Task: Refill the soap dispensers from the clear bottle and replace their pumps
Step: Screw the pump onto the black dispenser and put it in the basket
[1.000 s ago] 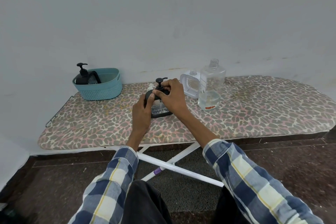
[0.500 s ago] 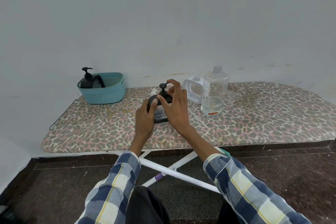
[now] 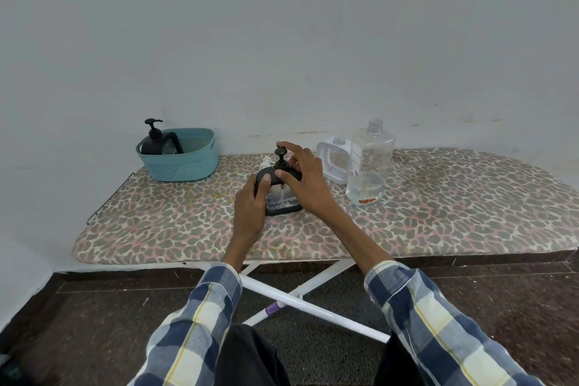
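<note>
- Soap dispenser point(image 3: 283, 197): upright on the ironing board point(image 3: 438, 213), black top and base, clear middle, black pump point(image 3: 279, 157) seated in its neck.
- Left hand point(image 3: 250, 207): fingers wrapped round the dispenser's left side, thumb on the black shoulder.
- Right hand point(image 3: 305, 178): curled over the dispenser top, thumb at the pump collar, forefinger reaching over the pump knob.
- Just right of the grip: clear bottle point(image 3: 369, 166), uncapped, upright, a little liquid at the bottom.
- Behind and right of the grip, touching the bottle's left side in view: white-framed dispenser point(image 3: 333, 161), no pump fitted.
- Well left of the grip: teal woven-look plastic basket point(image 3: 185, 163) holding a black pump dispenser point(image 3: 153, 141).
- Board cover padded, leopard-spot print; white tubular legs point(image 3: 313, 304) crossed beneath.
- Pale plain wall behind; dark speckled floor.
- Blue, white and yellow checked sleeves point(image 3: 438, 316).
</note>
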`<state>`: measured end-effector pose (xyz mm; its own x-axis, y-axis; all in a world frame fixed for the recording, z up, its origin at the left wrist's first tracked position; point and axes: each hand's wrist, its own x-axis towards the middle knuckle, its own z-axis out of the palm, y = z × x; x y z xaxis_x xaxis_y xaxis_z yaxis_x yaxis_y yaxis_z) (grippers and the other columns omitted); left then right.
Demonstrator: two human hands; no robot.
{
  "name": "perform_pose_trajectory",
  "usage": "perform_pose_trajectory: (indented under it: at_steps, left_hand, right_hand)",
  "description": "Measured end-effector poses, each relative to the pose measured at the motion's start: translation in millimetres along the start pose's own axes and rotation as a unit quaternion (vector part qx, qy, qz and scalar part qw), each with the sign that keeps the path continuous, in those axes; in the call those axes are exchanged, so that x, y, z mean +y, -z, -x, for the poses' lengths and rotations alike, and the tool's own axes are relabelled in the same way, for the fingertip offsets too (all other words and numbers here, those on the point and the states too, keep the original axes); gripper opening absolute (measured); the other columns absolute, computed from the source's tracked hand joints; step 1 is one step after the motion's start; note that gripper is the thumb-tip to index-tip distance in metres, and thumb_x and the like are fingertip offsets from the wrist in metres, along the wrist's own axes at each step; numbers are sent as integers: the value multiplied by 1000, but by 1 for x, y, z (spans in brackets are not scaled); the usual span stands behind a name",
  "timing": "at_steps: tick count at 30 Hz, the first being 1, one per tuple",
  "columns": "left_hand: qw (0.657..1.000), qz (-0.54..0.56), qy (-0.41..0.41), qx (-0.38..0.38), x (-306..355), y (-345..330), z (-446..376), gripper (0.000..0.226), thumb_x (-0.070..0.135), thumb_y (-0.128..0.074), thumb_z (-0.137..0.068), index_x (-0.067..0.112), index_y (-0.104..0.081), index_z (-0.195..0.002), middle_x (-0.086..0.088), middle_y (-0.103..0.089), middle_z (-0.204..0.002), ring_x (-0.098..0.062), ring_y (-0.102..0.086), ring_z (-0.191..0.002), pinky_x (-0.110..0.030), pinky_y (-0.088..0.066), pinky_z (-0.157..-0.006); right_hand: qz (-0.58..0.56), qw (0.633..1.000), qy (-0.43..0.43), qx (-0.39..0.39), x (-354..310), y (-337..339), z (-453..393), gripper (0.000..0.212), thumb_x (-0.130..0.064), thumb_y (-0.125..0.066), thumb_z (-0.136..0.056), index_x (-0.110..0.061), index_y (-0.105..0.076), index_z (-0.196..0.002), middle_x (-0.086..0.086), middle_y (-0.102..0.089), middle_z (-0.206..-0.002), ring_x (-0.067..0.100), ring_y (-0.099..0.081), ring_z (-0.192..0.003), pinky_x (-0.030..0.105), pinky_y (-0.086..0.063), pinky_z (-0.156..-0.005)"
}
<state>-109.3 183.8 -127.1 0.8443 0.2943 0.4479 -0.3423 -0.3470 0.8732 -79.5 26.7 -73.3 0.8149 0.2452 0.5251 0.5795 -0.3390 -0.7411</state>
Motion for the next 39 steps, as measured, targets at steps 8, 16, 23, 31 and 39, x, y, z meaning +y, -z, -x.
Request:
perform_pose_trajectory:
  at_steps: [8,16,23,31,39]
  left_hand:
    - [1000,-18,15,8,0,-1,0,56,76,-44,-103,24,-64,-104,-2,-66,-86,-26,-63,-78,-49,-48,-72]
    - [995,-1,72,72,1,3,-6,65,82,-41,-98,21,-60,-108,-5,-73,-104,-28,-71,-96,-53,-58,-84]
    - [995,-3,85,44,4,2,-1,70,75,-38,-106,11,-69,-101,-14,-73,-97,-42,-70,-94,-65,-58,-86]
    - [995,-21,63,69,-1,8,-10,45,35,-45,-117,1,-63,-93,-19,-64,-89,-27,-55,-79,-59,-46,-79]
    - [954,-200,-34,221,-15,83,-56,19,20,-61,-108,5,-59,-121,-14,-56,-125,-32,-53,-117,-48,-47,-100]
  right_hand:
    - [4,996,-75,-51,1,20,7,62,-38,-83,-93,-19,-59,-147,5,-54,-136,20,-53,-127,33,-50,-108]
    - [-48,992,-117,-23,-8,18,10,29,-56,-70,-98,-28,-73,-100,-12,-70,-89,1,-64,-81,26,-58,-77]
    - [-68,982,-110,-141,8,23,12,70,-54,-85,-86,-34,-52,-144,-8,-59,-138,13,-69,-102,30,-59,-87]
    - [-26,945,-101,-309,5,28,-10,97,-32,-89,-89,-34,-29,-165,-18,-44,-149,0,-66,-92,17,-55,-83]
    - [82,914,-36,-395,-12,25,-42,95,-32,-96,-79,-48,-33,-148,-15,-41,-146,20,-68,-105,13,-54,-78]
